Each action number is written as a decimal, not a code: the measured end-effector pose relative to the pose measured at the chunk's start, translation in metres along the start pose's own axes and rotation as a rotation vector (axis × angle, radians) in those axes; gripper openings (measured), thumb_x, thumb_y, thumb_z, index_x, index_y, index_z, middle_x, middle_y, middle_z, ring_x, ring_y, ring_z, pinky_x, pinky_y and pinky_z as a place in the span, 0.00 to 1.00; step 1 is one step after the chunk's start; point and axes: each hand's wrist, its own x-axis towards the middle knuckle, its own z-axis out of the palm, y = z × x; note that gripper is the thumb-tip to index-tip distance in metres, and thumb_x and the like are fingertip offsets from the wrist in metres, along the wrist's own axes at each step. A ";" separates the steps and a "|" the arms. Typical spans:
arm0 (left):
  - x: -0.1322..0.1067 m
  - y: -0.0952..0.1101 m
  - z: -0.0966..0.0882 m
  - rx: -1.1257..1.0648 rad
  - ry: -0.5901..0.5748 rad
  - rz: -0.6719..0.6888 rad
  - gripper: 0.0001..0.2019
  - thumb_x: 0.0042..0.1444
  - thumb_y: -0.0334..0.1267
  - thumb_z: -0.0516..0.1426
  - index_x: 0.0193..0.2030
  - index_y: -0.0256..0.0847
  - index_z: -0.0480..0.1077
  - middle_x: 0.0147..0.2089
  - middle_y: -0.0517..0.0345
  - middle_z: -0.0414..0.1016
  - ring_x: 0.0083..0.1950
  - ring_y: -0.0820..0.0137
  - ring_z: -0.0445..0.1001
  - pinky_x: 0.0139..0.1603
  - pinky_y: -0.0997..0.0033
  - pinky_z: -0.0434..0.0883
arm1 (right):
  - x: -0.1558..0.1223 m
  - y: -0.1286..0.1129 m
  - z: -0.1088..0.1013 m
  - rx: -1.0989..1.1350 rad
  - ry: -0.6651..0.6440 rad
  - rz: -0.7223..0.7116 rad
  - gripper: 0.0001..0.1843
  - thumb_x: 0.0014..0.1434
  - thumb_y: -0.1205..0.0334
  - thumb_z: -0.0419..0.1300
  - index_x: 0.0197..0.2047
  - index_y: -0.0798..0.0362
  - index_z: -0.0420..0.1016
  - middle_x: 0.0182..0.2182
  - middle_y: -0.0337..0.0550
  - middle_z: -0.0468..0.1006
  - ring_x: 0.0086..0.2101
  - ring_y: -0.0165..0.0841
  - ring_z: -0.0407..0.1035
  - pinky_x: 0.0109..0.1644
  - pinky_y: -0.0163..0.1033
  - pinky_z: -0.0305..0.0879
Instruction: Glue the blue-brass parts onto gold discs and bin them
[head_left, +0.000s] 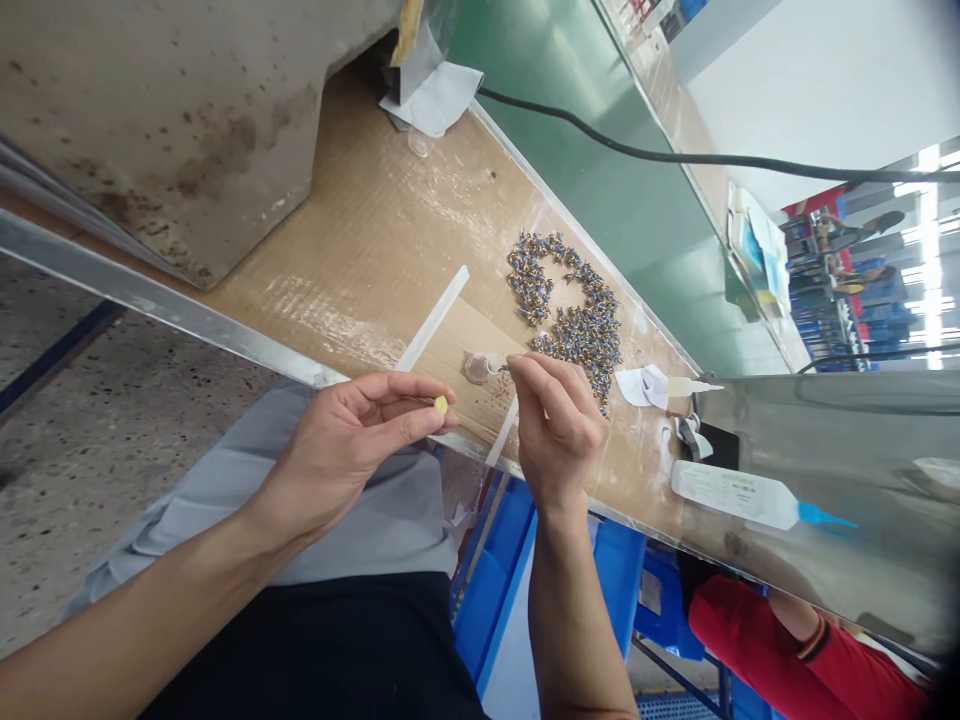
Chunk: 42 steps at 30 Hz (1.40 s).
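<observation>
My left hand [375, 425] is closed in a pinch on a small round yellow piece [441, 404], held near the table's front edge. The fingertips of my right hand [559, 415] are pressed together on a thin tool, mostly hidden by the fingers. Its short visible tip points at a small clear dish [475, 368] on the wooden board [461, 335]. Tiny brown bits [491, 395] lie scattered on the board beside the dish. Just beyond my right hand spreads a heap of small blue and brass-coloured metal parts [581, 335].
A white bottle with a blue nozzle [735, 495] and a smaller dropper bottle [679, 387] lie at the right. A stained grey machine housing [172, 120] stands at the left. A black cable [622, 150] crosses above. Another person's red sleeve [765, 630] shows at lower right.
</observation>
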 end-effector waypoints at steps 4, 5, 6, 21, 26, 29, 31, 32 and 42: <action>-0.001 0.000 0.000 0.017 0.011 0.007 0.13 0.63 0.44 0.80 0.52 0.47 0.92 0.50 0.52 0.94 0.55 0.59 0.91 0.63 0.64 0.85 | -0.002 0.001 0.000 -0.035 0.056 0.045 0.14 0.81 0.68 0.66 0.59 0.41 0.89 0.50 0.43 0.91 0.48 0.40 0.86 0.55 0.50 0.84; -0.001 0.000 0.000 0.017 0.014 0.009 0.12 0.64 0.45 0.79 0.52 0.47 0.92 0.51 0.51 0.94 0.55 0.58 0.91 0.64 0.61 0.85 | -0.003 0.001 0.000 -0.041 0.060 0.059 0.13 0.81 0.68 0.66 0.59 0.41 0.89 0.50 0.43 0.91 0.48 0.40 0.86 0.55 0.51 0.85; -0.001 -0.001 0.000 0.015 0.017 0.011 0.12 0.64 0.46 0.79 0.52 0.48 0.92 0.51 0.51 0.94 0.55 0.57 0.92 0.65 0.60 0.85 | -0.003 0.001 0.000 -0.043 0.062 0.070 0.13 0.81 0.67 0.66 0.59 0.41 0.89 0.50 0.43 0.91 0.49 0.40 0.86 0.55 0.51 0.85; -0.001 0.002 0.002 0.009 0.033 0.006 0.13 0.61 0.45 0.81 0.51 0.47 0.92 0.48 0.53 0.94 0.50 0.61 0.92 0.60 0.65 0.86 | -0.009 -0.001 0.001 -0.008 0.088 0.150 0.12 0.79 0.67 0.68 0.56 0.42 0.91 0.49 0.43 0.91 0.48 0.41 0.87 0.55 0.50 0.84; 0.000 0.000 0.002 0.014 0.030 0.013 0.12 0.63 0.45 0.80 0.51 0.48 0.92 0.49 0.54 0.94 0.52 0.61 0.92 0.60 0.67 0.85 | -0.011 -0.004 0.002 0.017 0.090 0.174 0.11 0.80 0.66 0.68 0.56 0.42 0.91 0.48 0.43 0.92 0.48 0.40 0.87 0.55 0.50 0.84; -0.001 -0.001 0.001 0.013 0.034 0.015 0.12 0.64 0.44 0.79 0.52 0.46 0.92 0.51 0.51 0.94 0.53 0.60 0.92 0.62 0.65 0.86 | -0.012 -0.005 0.003 0.007 0.091 0.190 0.11 0.80 0.65 0.67 0.55 0.43 0.91 0.48 0.43 0.92 0.47 0.40 0.87 0.55 0.49 0.85; -0.001 -0.002 0.000 0.003 0.032 0.013 0.12 0.64 0.43 0.79 0.51 0.46 0.92 0.50 0.51 0.94 0.52 0.60 0.92 0.62 0.65 0.86 | -0.012 -0.005 0.003 -0.007 0.107 0.199 0.10 0.81 0.64 0.67 0.54 0.44 0.91 0.47 0.43 0.92 0.47 0.40 0.87 0.54 0.49 0.85; -0.001 -0.002 0.000 -0.005 0.029 0.011 0.11 0.64 0.43 0.80 0.51 0.47 0.92 0.50 0.52 0.94 0.51 0.62 0.92 0.61 0.67 0.86 | -0.012 -0.005 0.003 -0.011 0.112 0.203 0.10 0.80 0.64 0.67 0.54 0.44 0.91 0.47 0.43 0.92 0.47 0.40 0.88 0.54 0.49 0.85; -0.005 0.004 0.003 -0.166 -0.054 -0.129 0.10 0.62 0.40 0.81 0.49 0.48 0.93 0.49 0.56 0.95 0.48 0.70 0.92 0.58 0.80 0.85 | -0.016 -0.016 -0.010 0.095 0.167 0.286 0.11 0.78 0.68 0.69 0.54 0.43 0.92 0.47 0.42 0.92 0.47 0.39 0.87 0.55 0.49 0.86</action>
